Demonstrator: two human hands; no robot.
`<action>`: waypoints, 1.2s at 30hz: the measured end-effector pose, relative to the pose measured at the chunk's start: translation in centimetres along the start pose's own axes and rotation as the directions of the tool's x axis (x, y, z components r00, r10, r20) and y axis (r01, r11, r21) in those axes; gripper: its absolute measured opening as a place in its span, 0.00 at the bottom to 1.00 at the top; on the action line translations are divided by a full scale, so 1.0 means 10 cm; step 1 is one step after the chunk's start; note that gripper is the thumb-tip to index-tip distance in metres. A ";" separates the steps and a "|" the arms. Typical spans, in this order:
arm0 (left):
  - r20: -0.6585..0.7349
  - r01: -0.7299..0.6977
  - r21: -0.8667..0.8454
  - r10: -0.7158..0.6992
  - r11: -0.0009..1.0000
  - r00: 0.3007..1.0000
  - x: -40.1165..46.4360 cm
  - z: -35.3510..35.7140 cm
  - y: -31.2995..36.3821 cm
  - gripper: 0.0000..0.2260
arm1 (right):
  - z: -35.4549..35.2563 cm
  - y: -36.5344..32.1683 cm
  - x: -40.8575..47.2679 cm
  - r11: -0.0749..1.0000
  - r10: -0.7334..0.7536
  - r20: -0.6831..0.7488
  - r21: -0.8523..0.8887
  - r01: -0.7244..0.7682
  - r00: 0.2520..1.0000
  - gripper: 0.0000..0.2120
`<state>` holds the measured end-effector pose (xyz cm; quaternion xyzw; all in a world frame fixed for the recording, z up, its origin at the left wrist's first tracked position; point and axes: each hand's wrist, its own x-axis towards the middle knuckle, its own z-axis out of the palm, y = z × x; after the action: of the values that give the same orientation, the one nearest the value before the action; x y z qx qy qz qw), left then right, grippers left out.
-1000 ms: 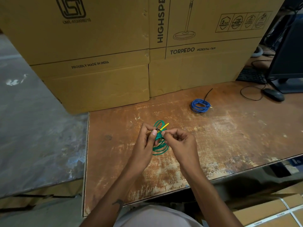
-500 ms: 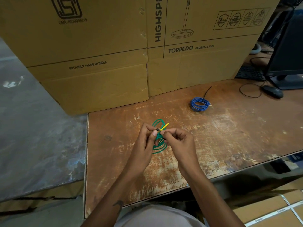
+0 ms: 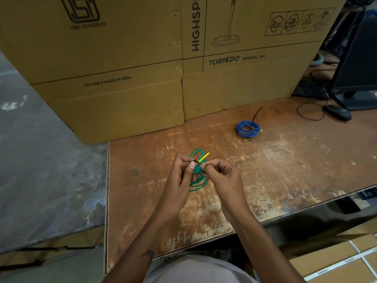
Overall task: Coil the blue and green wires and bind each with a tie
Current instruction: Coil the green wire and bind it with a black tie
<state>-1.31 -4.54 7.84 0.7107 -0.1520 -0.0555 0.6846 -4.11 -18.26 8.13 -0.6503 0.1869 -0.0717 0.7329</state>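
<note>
Green wire coil [image 3: 197, 181] is being held above the worn wooden table [image 3: 285, 170], just below frame centre, between both hands, which are together. Left hand [image 3: 179, 180] is being kept curled, thumb and fingers pinching the coil's upper side at a small black tie [image 3: 196, 161]. Right hand [image 3: 224, 178] is being kept curled too, fingertips pinching at the same spot from 3 o'clock. Yellow wire end [image 3: 204, 157] is being pointed out toward 1 o'clock from the pinch. Blue wire coil [image 3: 248, 129] is lying flat on the table at 1 o'clock from the hands, well apart, a black tail trailing off its far side. Cardboard fan boxes [image 3: 126, 58] are being stacked at 12 o'clock; mouse [image 3: 338, 112], keyboard [image 3: 310, 91] and monitor [image 3: 359, 64] are sitting at 2 o'clock
</note>
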 end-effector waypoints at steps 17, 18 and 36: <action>-0.057 0.023 -0.067 -0.027 0.997 0.998 0.04 0.00 -0.04 0.03 | 0.03 -0.01 0.01 0.999 -0.011 0.057 0.052 0.008 0.998 0.10; -0.063 0.022 -0.059 -0.026 0.998 0.998 0.04 0.00 -0.05 0.03 | 0.03 -0.01 0.01 0.998 -0.010 0.055 0.061 0.007 0.998 0.09; -0.015 -0.037 0.080 0.039 0.996 0.999 0.09 -0.09 -0.10 0.03 | -0.06 0.00 0.11 0.978 0.053 0.194 0.187 -0.090 0.979 0.08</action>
<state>-0.03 -3.92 7.06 0.7347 -0.1620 -0.0307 0.6581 -3.32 -19.17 7.90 -0.5720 0.1323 -0.0012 0.8095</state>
